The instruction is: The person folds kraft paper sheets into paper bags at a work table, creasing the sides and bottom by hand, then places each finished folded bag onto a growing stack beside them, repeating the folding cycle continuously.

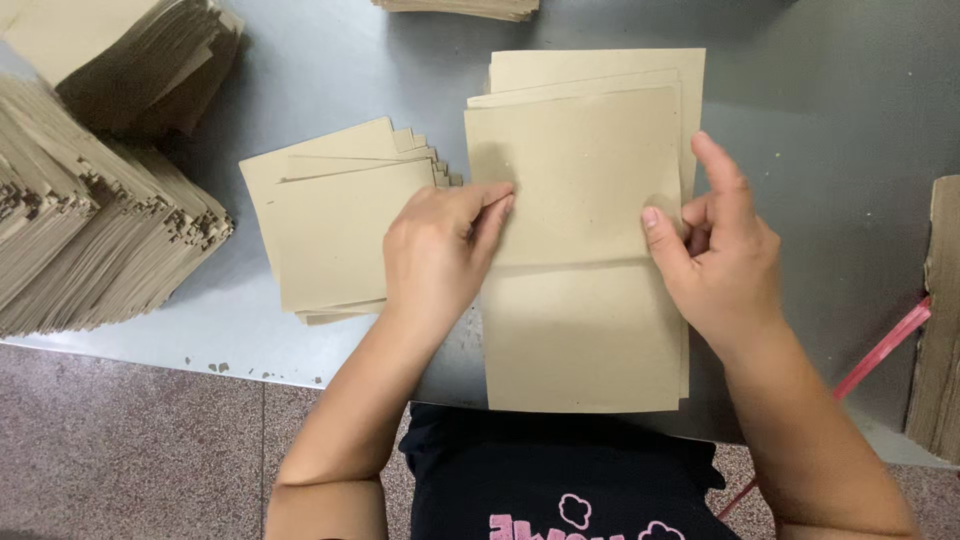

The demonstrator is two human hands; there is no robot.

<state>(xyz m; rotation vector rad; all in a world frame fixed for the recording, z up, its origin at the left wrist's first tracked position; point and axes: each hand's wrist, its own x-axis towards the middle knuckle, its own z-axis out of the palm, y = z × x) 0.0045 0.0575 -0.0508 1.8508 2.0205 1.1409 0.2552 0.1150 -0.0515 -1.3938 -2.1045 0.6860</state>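
A tan cardboard sheet (580,180) lies on top of a stack of similar sheets (585,340) in the middle of the grey table (820,120). My left hand (440,250) presses its fingertips on the sheet's left edge. My right hand (715,250) pinches the sheet's right edge between thumb and fingers. The top sheet's lower edge crosses the stack about halfway down.
A smaller fanned pile of cardboard sheets (335,220) sits just left of my left hand. Tall stacks of cardboard (90,200) fill the far left. More cardboard stands at the right edge (940,320) beside a red strap (885,345). Another pile (460,8) lies at the top.
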